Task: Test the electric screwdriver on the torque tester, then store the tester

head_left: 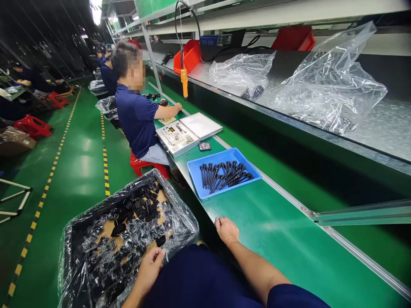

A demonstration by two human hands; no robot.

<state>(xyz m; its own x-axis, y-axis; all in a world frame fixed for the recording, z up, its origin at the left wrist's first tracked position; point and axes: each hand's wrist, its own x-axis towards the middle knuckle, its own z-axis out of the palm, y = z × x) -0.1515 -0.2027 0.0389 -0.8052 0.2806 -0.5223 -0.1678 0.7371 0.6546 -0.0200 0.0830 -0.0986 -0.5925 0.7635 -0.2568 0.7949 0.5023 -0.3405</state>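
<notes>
Over the near right side of a plastic-lined bin (69, 239) is my left hand (152, 266), its thumb and fingers pinched at the clear plastic liner; what lies between the fingertips is too small to make out. Small black parts (146, 205) lie in the bin among clear plastic. My right hand (227, 229) rests with curled fingers on the edge of the green table (276, 222); anything inside its grip is hidden. Beyond that hand, a blue tray (201, 194) holds several black, long-stemmed parts (224, 174).
Past the tray are an open white case (176, 137) and a seated person (135, 107) working at the table. An orange electric screwdriver (184, 83) hangs above. On the right-hand shelf (385, 115) lie clear plastic bags (324, 94) and red bins (188, 57).
</notes>
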